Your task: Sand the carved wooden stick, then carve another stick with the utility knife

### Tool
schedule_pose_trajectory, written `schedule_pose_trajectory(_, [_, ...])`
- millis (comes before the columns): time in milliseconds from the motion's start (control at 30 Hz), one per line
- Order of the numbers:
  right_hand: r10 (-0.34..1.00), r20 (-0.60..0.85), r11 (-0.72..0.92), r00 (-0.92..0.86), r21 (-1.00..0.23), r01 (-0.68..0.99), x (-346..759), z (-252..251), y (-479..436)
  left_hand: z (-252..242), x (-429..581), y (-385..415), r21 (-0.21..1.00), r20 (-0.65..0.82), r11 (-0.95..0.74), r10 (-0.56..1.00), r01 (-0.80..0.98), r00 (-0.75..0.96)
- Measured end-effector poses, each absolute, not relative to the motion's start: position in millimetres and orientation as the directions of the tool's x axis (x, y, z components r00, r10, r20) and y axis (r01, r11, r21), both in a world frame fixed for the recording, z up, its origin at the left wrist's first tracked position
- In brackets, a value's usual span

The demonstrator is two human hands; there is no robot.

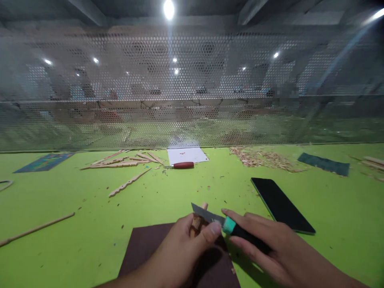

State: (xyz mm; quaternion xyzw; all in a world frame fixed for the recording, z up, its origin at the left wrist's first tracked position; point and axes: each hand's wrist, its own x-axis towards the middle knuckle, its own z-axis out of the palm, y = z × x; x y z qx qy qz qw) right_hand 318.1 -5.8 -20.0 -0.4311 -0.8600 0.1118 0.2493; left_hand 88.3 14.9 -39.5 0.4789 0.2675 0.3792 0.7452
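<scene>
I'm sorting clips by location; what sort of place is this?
Probably a woodworking shop: wood shavings and wavy-edged wooden sticks lie on the green table, and the right hand holds a utility knife.

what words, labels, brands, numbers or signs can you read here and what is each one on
No text can be read anywhere in this picture.
Knife blade: faint marks near the handle, too small and blurred to read.
White paper: small specks, no legible writing.
Patterned sheet at far left: colours only, nothing legible.
Black slab: dark face, no lettering visible.
</scene>
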Motion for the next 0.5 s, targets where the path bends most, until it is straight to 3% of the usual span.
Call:
schedule_pose_trajectory(167, [0.786, 0.303, 0.617, -0.539, -0.441, 0.652, 313.2, -20.1, -7.7, -34.6, 85.1, 13.1, 0.936, -0.087, 0.266, 0.81, -0.229, 0.581])
schedule_pose_trajectory(500, [0.768, 0.426, 0.622, -0.478, -0.32, 0.715, 303.3, -29.2, -18.7, -31.8, 86.1, 14.0, 0.983, -0.136, 0.176, 0.877, -0.044, 0.461])
